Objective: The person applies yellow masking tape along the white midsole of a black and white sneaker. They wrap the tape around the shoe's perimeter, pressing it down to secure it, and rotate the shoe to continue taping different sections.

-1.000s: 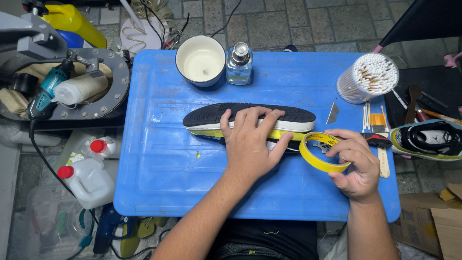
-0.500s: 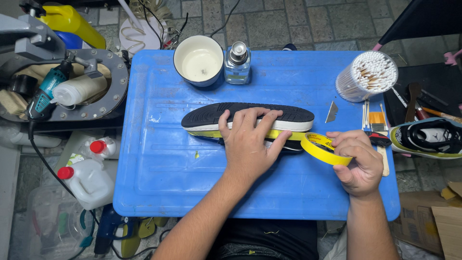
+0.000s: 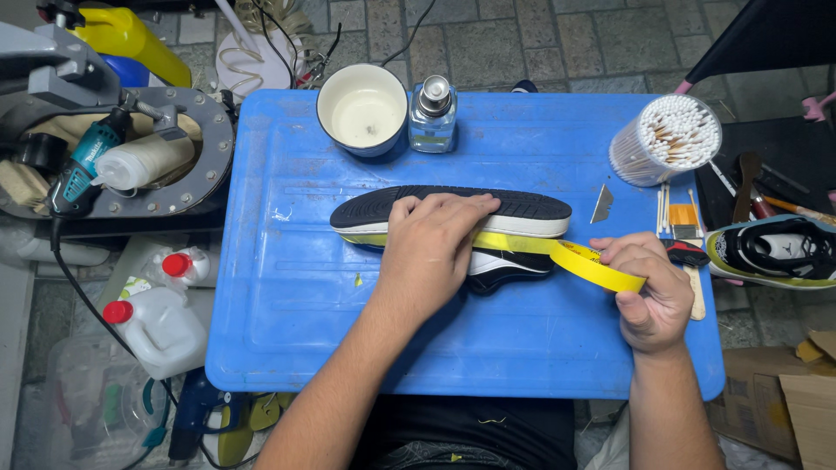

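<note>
Tape is what I am working with: I am running a strip of yellow masking tape point(image 3: 514, 243) along the side of a black-soled sneaker point(image 3: 453, 209) that is lying on its side near the middle of the blue counter point(image 3: 287, 287). My left hand point(image 3: 433, 244) is pressing flat on the shoe, fingers spread over the sole edge and the start of the strip, clamping both down. My right hand point(image 3: 649, 292) is closed around the tape roll point(image 3: 596, 265), holding it just off the shoe's right end with the strip pulled taut between roll and shoe.

As I judge it, the masking is partway along the midsole, and the next move is calling for steady tension on the roll while my left fingers are smoothing the strip toward the right end, keeping it level with the sole line.

The sneaker's long axis is running left to right across the counter, roughly parallel to its near edge. Which end is the toe I cannot tell for sure, since my left hand is covering much of the upper.

Behind the shoe a white cup point(image 3: 361, 109) and a small glass bottle point(image 3: 433, 113) are standing side by side; a tub of cotton swabs point(image 3: 666, 139) is sitting at the far right corner, with a small blade point(image 3: 601, 204) near it.
</note>
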